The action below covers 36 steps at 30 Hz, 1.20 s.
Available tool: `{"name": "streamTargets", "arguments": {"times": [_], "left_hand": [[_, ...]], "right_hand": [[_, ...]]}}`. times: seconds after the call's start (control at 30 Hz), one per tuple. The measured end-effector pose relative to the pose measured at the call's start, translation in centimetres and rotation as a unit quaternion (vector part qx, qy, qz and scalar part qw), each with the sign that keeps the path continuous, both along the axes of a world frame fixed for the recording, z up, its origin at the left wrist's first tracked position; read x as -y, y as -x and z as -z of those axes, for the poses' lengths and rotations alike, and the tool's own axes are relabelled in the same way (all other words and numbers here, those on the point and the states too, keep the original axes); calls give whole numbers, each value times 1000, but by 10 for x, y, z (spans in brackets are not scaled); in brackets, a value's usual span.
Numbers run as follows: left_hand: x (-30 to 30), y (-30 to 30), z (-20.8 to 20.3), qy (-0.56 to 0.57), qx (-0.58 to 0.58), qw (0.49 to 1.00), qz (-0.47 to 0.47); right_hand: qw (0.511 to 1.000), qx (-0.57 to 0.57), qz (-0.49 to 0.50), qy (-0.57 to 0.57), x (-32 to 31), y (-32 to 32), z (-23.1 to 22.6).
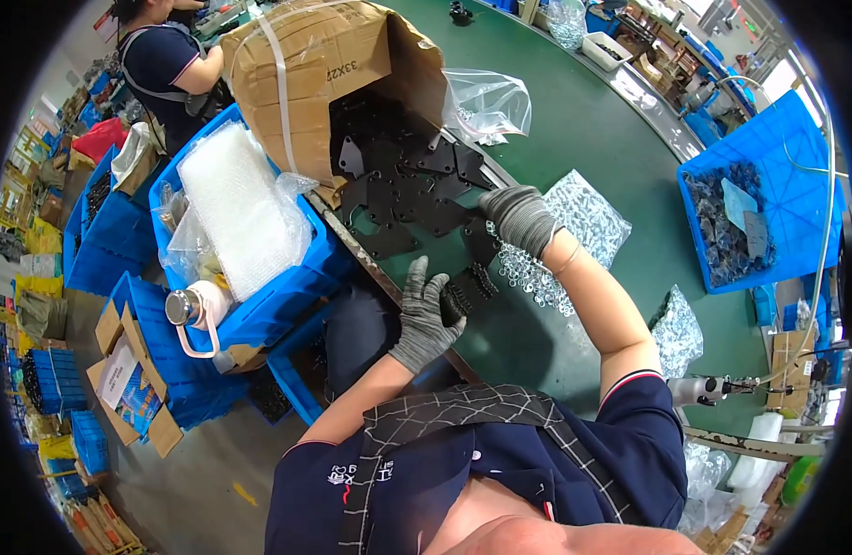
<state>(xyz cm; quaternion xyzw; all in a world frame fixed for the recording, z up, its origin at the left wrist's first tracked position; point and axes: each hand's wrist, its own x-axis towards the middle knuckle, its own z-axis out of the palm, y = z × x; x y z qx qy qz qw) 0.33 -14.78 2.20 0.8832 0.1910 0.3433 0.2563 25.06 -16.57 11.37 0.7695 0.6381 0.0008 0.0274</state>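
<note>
My left hand, in a grey knit glove, is at the near edge of the green tabletop. Its thumb and fingers close around one end of a small row of black ridged parts. Gloved the same way, my right hand reaches over the right side of a pile of flat black metal plates. Its fingers are curled in, and what they pinch is hidden. One black plate lies just below that hand. Loose shiny metal rings spread beside my right wrist.
An open cardboard box lies tipped behind the plates. A bag of small metal pieces sits to the right, near a blue bin. Blue crates stand at left, one holding bubble wrap and a bottle. A co-worker stands far left.
</note>
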Motion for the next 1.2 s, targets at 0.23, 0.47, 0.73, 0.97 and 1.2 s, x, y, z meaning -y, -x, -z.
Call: {"name": "streamTargets", "arguments": {"times": [0.23,0.47,0.73,0.97,1.2], "left_hand": [[-2,-3,15,49,11,998,30],[-7,-4,12,47,7,997,57],[-3,-1,17,26,6,999,33],[-2,-3,13,-11,18,999,29],[-2,-1,15,48,11,998,36]], "right_hand": [[915,-302,-255,80,-12,24,2],[938,80,-328,-82,1,-34,43],[925,177,-315,118,-28,-35,35],[918,173,-320,158,-35,-44,34],[946,91,-279,139,-20,-39,-17]]}}
